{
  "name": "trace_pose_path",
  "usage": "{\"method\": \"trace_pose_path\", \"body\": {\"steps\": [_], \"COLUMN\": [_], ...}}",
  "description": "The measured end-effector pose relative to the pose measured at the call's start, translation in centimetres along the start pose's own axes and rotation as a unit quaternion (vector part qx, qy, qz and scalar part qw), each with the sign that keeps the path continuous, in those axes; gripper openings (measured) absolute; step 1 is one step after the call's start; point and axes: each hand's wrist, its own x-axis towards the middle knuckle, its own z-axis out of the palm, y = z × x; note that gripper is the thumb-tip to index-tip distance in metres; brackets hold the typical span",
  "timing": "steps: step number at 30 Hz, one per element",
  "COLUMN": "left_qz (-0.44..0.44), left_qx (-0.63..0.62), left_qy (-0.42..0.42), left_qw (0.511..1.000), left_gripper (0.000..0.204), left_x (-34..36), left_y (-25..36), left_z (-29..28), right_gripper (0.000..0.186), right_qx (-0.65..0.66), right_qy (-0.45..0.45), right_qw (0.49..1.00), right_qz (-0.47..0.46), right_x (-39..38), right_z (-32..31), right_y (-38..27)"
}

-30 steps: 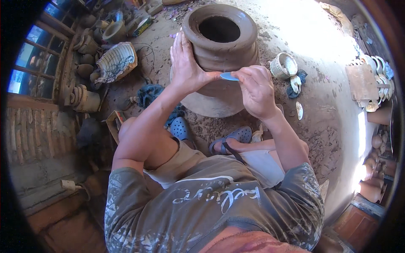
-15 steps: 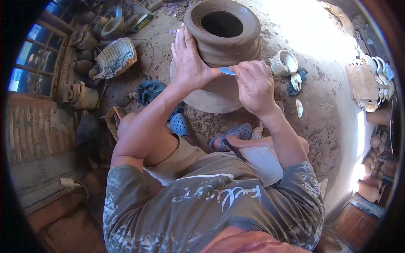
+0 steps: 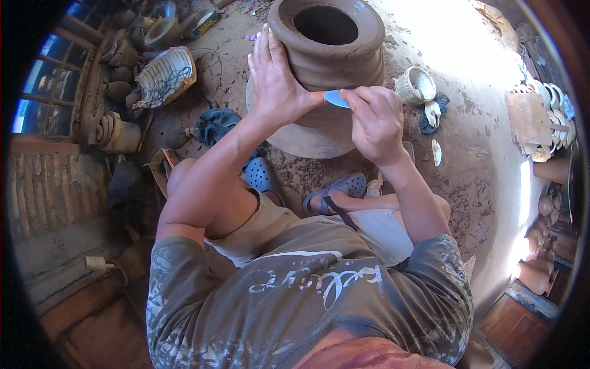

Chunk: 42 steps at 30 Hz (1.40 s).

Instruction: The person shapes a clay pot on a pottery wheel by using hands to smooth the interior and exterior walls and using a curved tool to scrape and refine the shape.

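A dark rag (image 3: 424,126) lies beside the bucket (image 3: 405,91); well left of that bucket are a crumpled cloth (image 3: 216,127) and a window (image 3: 60,75).

The pot (image 3: 335,69) is smooth brown clay, nearly matt; the thin blue tool (image 3: 335,98) looks smooth, its material unclear. The clogs (image 3: 260,174) look matt and rubbery, the rag (image 3: 216,127) is crumpled cloth, the shirt (image 3: 295,320) matt fabric, the floor (image 3: 470,206) rough with crumbled clay.

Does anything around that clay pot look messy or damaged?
Mostly mess: dark, crumbly lumps litter the floor on the right, and a bluish cloth lies crumpled on the left, rather than put away. The pot itself shows no obvious damage.
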Motion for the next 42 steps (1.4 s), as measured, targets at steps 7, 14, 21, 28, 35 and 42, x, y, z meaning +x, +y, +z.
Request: {"method": "trace_pose_path", "body": {"steps": [7, 14, 21, 28, 35, 42], "left_qz": [-0.012, 0.016, -0.011, -0.007, -0.023, -0.024], "left_qx": [0.0, -0.013, -0.07, -0.094, -0.107, -0.099], "left_qy": [-0.056, -0.069, -0.089, -0.134, -0.152, -0.157], "left_qw": [0.998, 0.997, 0.993, 0.986, 0.982, 0.982], "left_gripper": [0.166, 0.174, 0.156, 0.156, 0.16, 0.159], "left_x": [-0.4, -0.7, -0.3, 1.1, 1.2, 1.2], "left_y": [0.1, -0.2, -1.3, -3.5, -3.1, -3.0], "left_z": [-0.9, -1.6, -3.9, -3.9, -3.6, -3.6], "right_gripper": [0.037, 0.036, 0.034, 0.034, 0.033, 0.033], "right_qx": [-0.009, -0.005, 0.034, -0.012, -0.006, 0.026], "right_qy": [0.036, 0.034, -0.029, 0.035, 0.028, -0.003], "right_qw": [0.999, 0.999, 0.999, 0.999, 0.999, 1.0], "right_qz": [-0.008, -0.001, 0.027, -0.008, 0.014, 0.018], "right_x": [-0.4, -1.2, -2.5, -1.3, -1.5, -2.2], "right_z": [1.5, 1.6, -0.7, 0.6, 1.5, -0.3], "right_y": [0.2, -0.1, -0.8, 0.1, 0.1, 0.0]}}
